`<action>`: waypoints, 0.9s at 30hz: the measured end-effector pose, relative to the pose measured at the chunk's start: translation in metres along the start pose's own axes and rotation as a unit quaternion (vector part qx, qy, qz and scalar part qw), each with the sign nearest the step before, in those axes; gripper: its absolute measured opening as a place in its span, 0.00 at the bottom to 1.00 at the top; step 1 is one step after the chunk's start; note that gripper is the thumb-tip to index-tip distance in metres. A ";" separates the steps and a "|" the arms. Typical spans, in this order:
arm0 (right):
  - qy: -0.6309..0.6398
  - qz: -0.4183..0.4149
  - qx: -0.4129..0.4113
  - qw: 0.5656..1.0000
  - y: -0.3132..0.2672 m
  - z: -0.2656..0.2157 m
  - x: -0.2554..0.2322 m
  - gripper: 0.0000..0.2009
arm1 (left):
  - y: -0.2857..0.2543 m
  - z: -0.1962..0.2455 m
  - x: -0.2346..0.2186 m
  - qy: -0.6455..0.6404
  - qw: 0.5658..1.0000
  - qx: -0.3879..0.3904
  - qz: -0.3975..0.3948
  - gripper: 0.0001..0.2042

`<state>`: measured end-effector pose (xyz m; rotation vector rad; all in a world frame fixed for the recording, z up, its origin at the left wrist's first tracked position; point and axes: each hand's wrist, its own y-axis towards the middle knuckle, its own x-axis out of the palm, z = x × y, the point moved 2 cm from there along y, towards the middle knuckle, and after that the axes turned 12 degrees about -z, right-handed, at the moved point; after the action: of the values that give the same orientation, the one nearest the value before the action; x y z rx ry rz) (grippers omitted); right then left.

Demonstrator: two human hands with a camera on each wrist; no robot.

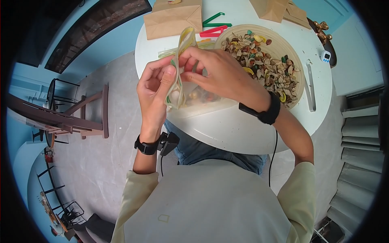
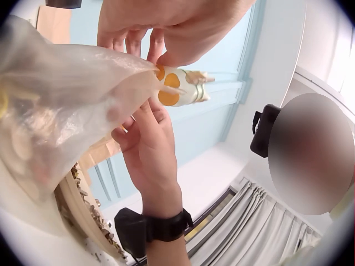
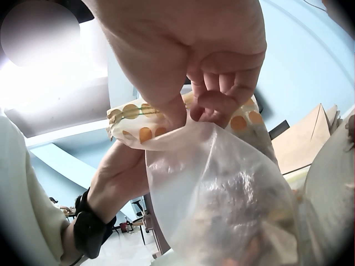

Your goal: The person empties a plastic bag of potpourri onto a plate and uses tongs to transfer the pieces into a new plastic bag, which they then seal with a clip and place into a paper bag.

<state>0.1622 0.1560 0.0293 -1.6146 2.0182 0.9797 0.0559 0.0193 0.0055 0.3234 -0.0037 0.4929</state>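
Observation:
A translucent zip bag with orange dots and a green zip line stands on the white table with mixed dried pieces inside. My left hand pinches one side of its upper edge between thumb and fingers. From the other side my right hand grips the same upper part, thumb and fingertips at the bag's wall. The dotted top folds over beside my right fingers in the right wrist view, above the clear, bulging lower bag. The left wrist view has both hands meeting at the bag's narrowed neck.
A round wooden tray of dried pieces stands to the right, with metal tongs beyond it. Behind are a brown paper bag, a green clip, a red clip and more paper bags. A small white timer lies far right.

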 end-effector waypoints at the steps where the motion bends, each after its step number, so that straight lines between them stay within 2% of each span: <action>1: -0.001 0.000 0.001 1.000 0.000 -0.001 0.001 0.12 | 0.000 -0.002 0.000 -0.001 1.000 0.000 -0.001 0.14; 4: -0.008 0.000 0.023 1.000 0.000 -0.002 0.004 0.11 | 0.000 -0.006 -0.001 -0.025 0.999 0.016 0.017 0.11; 6: -0.024 0.048 -0.011 0.998 0.000 0.002 0.006 0.09 | 0.001 -0.007 -0.003 -0.042 0.999 -0.009 0.019 0.10; 9: 0.015 0.044 -0.013 0.999 0.003 0.006 0.011 0.08 | 0.003 -0.010 0.000 -0.045 0.999 0.022 0.019 0.10; 13: 0.004 0.047 -0.026 0.999 0.002 0.001 0.010 0.08 | 0.003 -0.009 -0.005 -0.038 0.999 0.020 0.022 0.10; 16: 0.001 0.021 -0.015 1.000 -0.002 -0.003 0.001 0.08 | 0.004 -0.010 -0.020 -0.030 0.998 0.031 0.055 0.10; 19: 0.003 0.036 0.000 0.999 -0.008 -0.002 -0.013 0.09 | 0.010 -0.007 -0.036 -0.055 0.992 0.060 0.092 0.11; 21: 0.039 0.084 -0.020 0.995 -0.013 -0.001 -0.027 0.11 | 0.014 -0.001 -0.047 -0.056 0.988 0.095 0.108 0.10; 23: 0.047 0.094 -0.018 0.994 -0.021 0.006 -0.040 0.11 | 0.016 0.001 -0.060 -0.056 0.987 0.120 0.087 0.10; 25: 0.055 0.102 -0.018 0.993 -0.024 0.010 -0.050 0.11 | 0.016 0.014 -0.061 -0.021 0.980 0.145 0.134 0.10; 27: 0.042 0.113 -0.038 0.992 -0.026 0.012 -0.056 0.11 | 0.016 0.009 -0.065 -0.010 0.977 0.152 0.148 0.11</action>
<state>0.2004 0.2005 0.0513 -1.5124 2.2860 1.0963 -0.0082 -0.0003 0.0134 0.6333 0.0042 0.7888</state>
